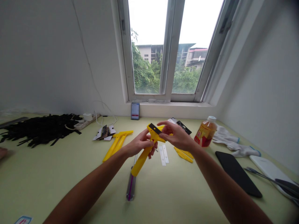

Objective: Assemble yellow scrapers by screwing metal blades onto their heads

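A bright yellow plastic T-shaped tool (142, 160) with a long handle and a flat dark insert (154, 128) at its head is held in the air above a pale green worktop (70, 189), to the left of a clear plastic bottle of amber drink (205, 132). The left hand (140, 143) has its fingers closed around the neck of the tool, just below the head, and the handle slants down toward the person. The right hand (177, 137) reaches in from the bottle's side, its fingers curved and closed on the end of the head, beside the dark insert. This split grip looks sound: the left hand steadies the tool while the right works at the head, and the insert's face stays in view.

Just left of the bottle lie curved yellow plastic pieces (183, 154) and two white paper strips (163, 154). Farther left are long yellow plastic handles (118, 143) and a screwdriver with a clear, purple-striped handle (130, 186). White cloth gloves (227, 140) lie right of the bottle.
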`<action>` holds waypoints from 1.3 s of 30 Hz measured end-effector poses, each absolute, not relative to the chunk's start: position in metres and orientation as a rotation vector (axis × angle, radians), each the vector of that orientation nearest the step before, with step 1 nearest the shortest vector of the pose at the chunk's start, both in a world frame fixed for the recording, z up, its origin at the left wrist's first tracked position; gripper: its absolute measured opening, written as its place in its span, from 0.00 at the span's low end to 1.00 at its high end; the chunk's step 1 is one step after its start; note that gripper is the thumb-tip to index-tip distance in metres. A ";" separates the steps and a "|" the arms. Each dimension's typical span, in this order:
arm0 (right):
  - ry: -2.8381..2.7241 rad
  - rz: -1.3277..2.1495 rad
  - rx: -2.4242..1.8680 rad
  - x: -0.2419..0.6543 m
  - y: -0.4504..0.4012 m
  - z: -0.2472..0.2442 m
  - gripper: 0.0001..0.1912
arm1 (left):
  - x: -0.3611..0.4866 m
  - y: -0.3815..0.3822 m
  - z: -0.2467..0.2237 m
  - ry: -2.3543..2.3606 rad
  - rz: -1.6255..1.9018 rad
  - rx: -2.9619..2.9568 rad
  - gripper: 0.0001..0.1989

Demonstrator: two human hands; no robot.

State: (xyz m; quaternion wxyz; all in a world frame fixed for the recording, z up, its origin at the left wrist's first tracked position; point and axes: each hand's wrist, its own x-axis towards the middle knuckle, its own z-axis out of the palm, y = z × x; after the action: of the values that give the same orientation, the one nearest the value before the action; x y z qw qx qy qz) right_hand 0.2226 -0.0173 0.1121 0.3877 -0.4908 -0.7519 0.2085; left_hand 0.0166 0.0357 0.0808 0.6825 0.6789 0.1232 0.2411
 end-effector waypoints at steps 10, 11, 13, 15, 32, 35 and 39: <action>-1.940 0.517 -1.212 0.211 -0.020 0.106 0.17 | 0.033 0.023 0.079 0.486 0.798 1.406 0.20; -1.941 0.499 -1.215 0.211 -0.020 0.106 0.17 | 0.034 0.025 0.078 0.484 0.810 1.407 0.20; -1.933 0.448 -1.215 0.210 -0.018 0.103 0.20 | 0.034 0.033 0.075 0.496 0.838 1.406 0.19; -1.886 0.398 -1.223 0.212 -0.012 0.098 0.22 | 0.032 0.046 0.071 0.562 0.876 1.370 0.17; -2.435 0.401 -1.374 0.203 0.022 0.010 0.08 | 0.007 0.099 0.051 0.825 0.704 1.214 0.14; -2.444 0.388 -1.394 0.204 0.022 0.013 0.07 | 0.006 0.099 0.050 0.832 0.695 1.211 0.16; -2.381 0.396 -1.489 0.216 0.023 0.024 0.08 | 0.005 0.100 0.052 0.837 0.688 1.210 0.16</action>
State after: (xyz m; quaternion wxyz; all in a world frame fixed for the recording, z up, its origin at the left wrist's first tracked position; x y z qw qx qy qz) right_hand 0.2158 0.0232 0.0239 0.1519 -0.5190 -0.8298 0.1379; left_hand 0.0046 0.0997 0.0520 0.6881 0.5405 0.3739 0.3075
